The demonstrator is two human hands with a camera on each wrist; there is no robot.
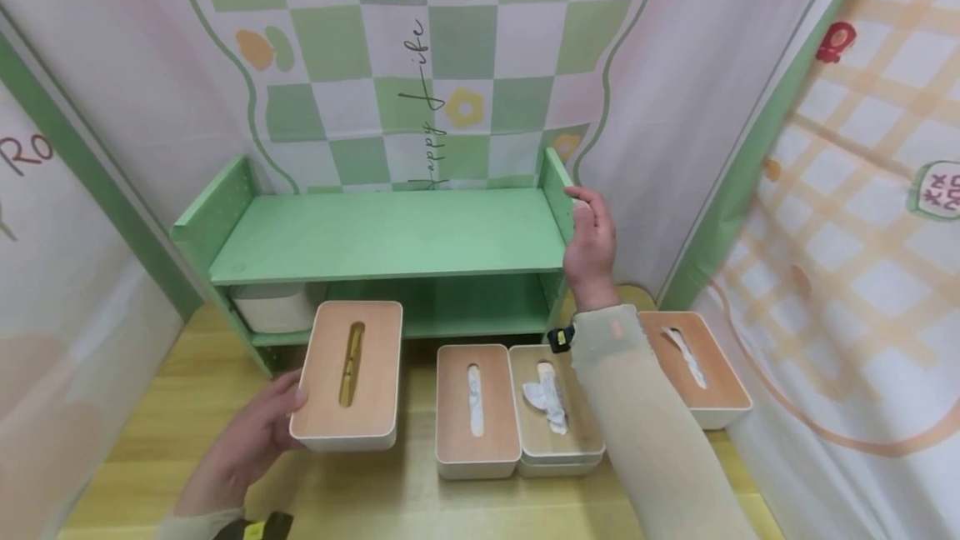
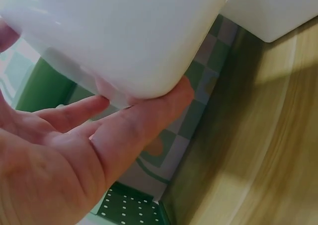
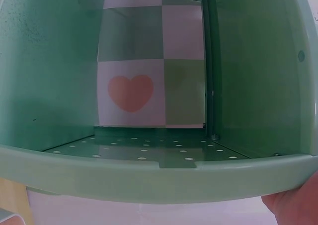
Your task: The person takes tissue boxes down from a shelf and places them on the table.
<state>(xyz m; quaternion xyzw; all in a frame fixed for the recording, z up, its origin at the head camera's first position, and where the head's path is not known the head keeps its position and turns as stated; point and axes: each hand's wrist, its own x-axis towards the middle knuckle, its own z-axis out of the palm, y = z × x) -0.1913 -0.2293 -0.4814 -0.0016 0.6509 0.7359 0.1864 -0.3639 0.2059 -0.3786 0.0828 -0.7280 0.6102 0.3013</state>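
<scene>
My left hand (image 1: 258, 432) grips a tissue box (image 1: 322, 365) by its left side, thumb near the wooden lid's edge and fingers underneath. The box has a white body, and its long slot shows no tissue. It is raised over the wooden table, in front of a green two-tier shelf (image 1: 390, 236). In the left wrist view the fingers support the box's rounded white corner (image 2: 149, 71). My right hand (image 1: 592, 252) holds the shelf's right side panel (image 1: 557, 190) near its front edge, fingers bent over it.
Two tissue boxes (image 1: 457, 415) (image 1: 577, 432) stand side by side in front of the shelf, tissue showing in their slots. Another tissue box (image 1: 712, 365) is at the right, beyond my forearm. A white container (image 1: 273, 311) sits on the lower tier's left. Printed curtains (image 1: 465, 40) hang behind.
</scene>
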